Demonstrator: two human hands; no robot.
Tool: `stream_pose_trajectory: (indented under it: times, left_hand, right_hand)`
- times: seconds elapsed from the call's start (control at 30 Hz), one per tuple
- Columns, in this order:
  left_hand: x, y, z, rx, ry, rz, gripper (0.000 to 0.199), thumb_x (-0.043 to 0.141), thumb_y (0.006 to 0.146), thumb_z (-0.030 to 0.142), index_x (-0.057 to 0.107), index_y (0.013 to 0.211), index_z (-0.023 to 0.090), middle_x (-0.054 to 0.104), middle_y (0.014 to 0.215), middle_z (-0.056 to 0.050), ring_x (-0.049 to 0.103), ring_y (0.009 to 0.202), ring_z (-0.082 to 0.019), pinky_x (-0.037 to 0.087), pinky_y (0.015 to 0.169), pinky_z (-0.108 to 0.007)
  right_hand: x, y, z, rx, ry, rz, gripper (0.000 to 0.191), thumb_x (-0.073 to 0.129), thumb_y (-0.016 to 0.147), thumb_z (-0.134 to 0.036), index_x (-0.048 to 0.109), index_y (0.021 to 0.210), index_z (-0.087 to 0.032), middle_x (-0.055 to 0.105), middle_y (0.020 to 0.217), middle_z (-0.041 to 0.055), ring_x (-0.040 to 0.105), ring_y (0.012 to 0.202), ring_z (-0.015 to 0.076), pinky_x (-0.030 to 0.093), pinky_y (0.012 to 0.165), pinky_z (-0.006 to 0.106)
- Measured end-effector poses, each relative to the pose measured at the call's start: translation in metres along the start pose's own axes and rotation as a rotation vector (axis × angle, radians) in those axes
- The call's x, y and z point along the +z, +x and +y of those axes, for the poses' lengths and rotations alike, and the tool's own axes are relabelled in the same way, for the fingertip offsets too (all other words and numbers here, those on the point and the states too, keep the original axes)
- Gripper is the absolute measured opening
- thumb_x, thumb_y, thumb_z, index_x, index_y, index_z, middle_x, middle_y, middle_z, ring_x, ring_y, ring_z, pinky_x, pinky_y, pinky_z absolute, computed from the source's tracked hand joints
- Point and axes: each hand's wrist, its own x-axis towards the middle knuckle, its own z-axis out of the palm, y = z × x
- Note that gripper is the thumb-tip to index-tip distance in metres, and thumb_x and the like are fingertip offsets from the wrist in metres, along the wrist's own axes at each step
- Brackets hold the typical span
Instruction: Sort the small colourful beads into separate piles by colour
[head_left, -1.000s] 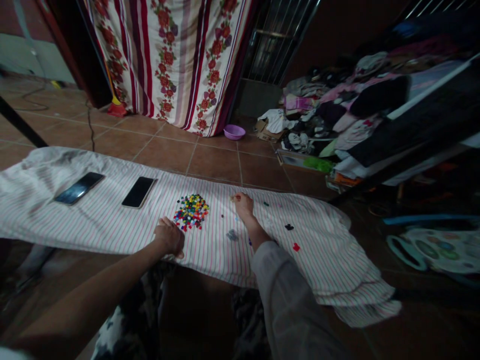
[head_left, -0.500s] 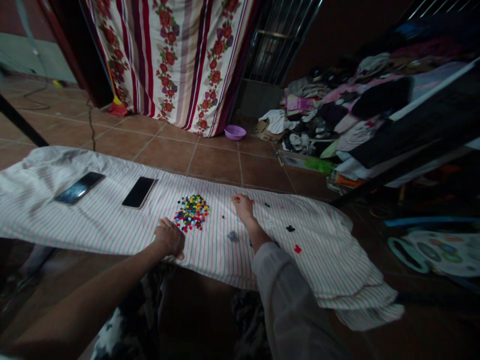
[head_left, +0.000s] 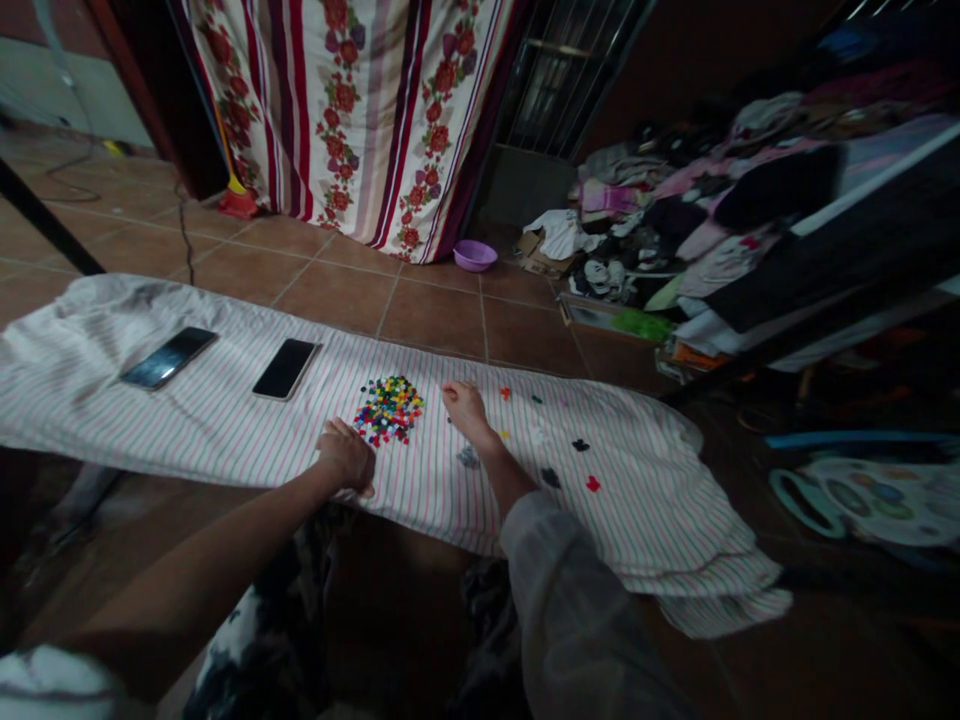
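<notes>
Right hand (head_left: pixel 465 408) nearing leftward heap of tiny multicoloured pieces (head_left: pixel 390 410) | left hand (head_left: pixel 346 455) resting | both half-curled, holdings unclear | better pinching lightly

My head view over the striped cloth (head_left: pixel 420 490)
I see the left hand (head_left: pixel 346 457) resting just beside a multicoloured pile of small pieces (head_left: pixel 390 411); the right hand (head_left: pixel 465 410) is to the pile's right, and I can't tell whether it grips anything. Small colour clusters (head_left: pixel 593 484) lie farther right, two phones (head_left: pixel 286 369) left, a purple basin (head_left: pixel 475 257) on the far floor (head_left: pixel 431 310).
</notes>
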Motion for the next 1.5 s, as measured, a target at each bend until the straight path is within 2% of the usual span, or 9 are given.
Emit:
stream_pose_trajectory:
  times: [0.17,0.33,0.47,0.67,0.83,0.93,1.17,1.33,1.5]
  left_hand:
    - [0.001,0.001,-0.001,0.008,-0.023,0.001,0.112,0.074,0.047,0.062,0.042,0.137,0.004,0.027,0.142,-0.039,0.022,0.131,-0.059,0.036,0.087,-0.063]
    - [-0.001,-0.001,-0.002,0.003,-0.018,-0.017,0.112,0.075,0.048,0.060,0.040,0.138,0.005,0.024,0.144,-0.039,0.021,0.132,-0.058,0.035,0.089,-0.064]
    - [-0.005,-0.005,-0.001,0.009,-0.020,-0.013,0.109,0.075,0.050,0.058,0.040,0.138,0.004,0.025,0.143,-0.039,0.021,0.133,-0.056,0.035,0.090,-0.062]
    - [-0.008,-0.007,0.001,-0.010,0.035,-0.036,0.112,0.075,0.053,0.058,0.036,0.138,-0.003,0.021,0.142,-0.043,0.023,0.132,-0.056,0.039,0.087,-0.058]
    - [-0.005,-0.004,0.000,0.006,0.011,-0.013,0.111,0.074,0.051,0.060,0.037,0.139,0.003,0.024,0.143,-0.039,0.022,0.133,-0.056,0.036,0.090,-0.062]
    - [-0.005,-0.004,0.000,0.001,0.023,-0.017,0.111,0.074,0.052,0.061,0.037,0.140,0.003,0.024,0.143,-0.039,0.023,0.133,-0.055,0.038,0.089,-0.060]
    - [-0.014,-0.013,0.002,-0.014,0.056,-0.031,0.116,0.074,0.054,0.059,0.031,0.138,-0.009,0.020,0.140,-0.045,0.027,0.130,-0.057,0.044,0.083,-0.052]
    - [-0.015,-0.013,0.003,-0.011,0.064,-0.030,0.111,0.074,0.054,0.058,0.036,0.138,-0.003,0.023,0.141,-0.042,0.026,0.130,-0.057,0.043,0.084,-0.055]
    - [-0.009,-0.007,0.003,-0.021,0.058,-0.030,0.113,0.075,0.050,0.058,0.037,0.138,-0.001,0.023,0.142,-0.042,0.025,0.130,-0.058,0.043,0.083,-0.057]
  right_hand:
    - [0.016,-0.017,-0.025,-0.024,-0.023,-0.150,0.024,0.051,0.083,-0.014,0.069,0.098,-0.020,0.066,0.096,0.0042,0.059,0.087,0.0145,0.043,0.080,0.024]
    - [0.026,-0.030,-0.037,0.007,-0.029,-0.176,0.026,0.050,0.085,-0.015,0.067,0.103,-0.022,0.063,0.102,0.0049,0.059,0.089,0.0138,0.043,0.081,0.023]
    - [0.029,-0.029,-0.041,0.009,-0.035,-0.154,0.029,0.045,0.087,-0.013,0.067,0.103,-0.022,0.063,0.101,0.0045,0.058,0.092,0.0140,0.042,0.083,0.023]
    - [0.035,-0.023,-0.044,0.036,-0.047,-0.132,0.025,0.046,0.087,-0.014,0.067,0.098,-0.021,0.064,0.095,0.0043,0.058,0.091,0.0145,0.041,0.083,0.023]
    - [0.041,-0.020,-0.042,0.032,-0.022,-0.120,0.021,0.047,0.084,-0.012,0.066,0.093,-0.019,0.065,0.094,0.0045,0.058,0.090,0.0143,0.041,0.083,0.023]
    - [0.043,-0.020,-0.041,0.031,0.002,-0.100,0.020,0.047,0.083,-0.011,0.065,0.090,-0.019,0.066,0.094,0.0046,0.058,0.089,0.0143,0.041,0.084,0.024]
    - [0.042,-0.023,-0.041,0.052,0.090,-0.044,0.018,0.049,0.082,-0.016,0.063,0.091,-0.022,0.067,0.095,0.0019,0.060,0.088,0.0138,0.044,0.081,0.024]
    - [0.039,-0.024,-0.043,0.104,0.154,-0.001,0.024,0.047,0.084,-0.019,0.064,0.099,-0.025,0.068,0.093,-0.0015,0.061,0.083,0.0126,0.045,0.077,0.022]
    - [0.039,-0.029,-0.042,0.110,0.223,0.020,0.028,0.043,0.085,-0.021,0.067,0.099,-0.026,0.069,0.099,-0.0009,0.062,0.092,0.0135,0.045,0.083,0.023]
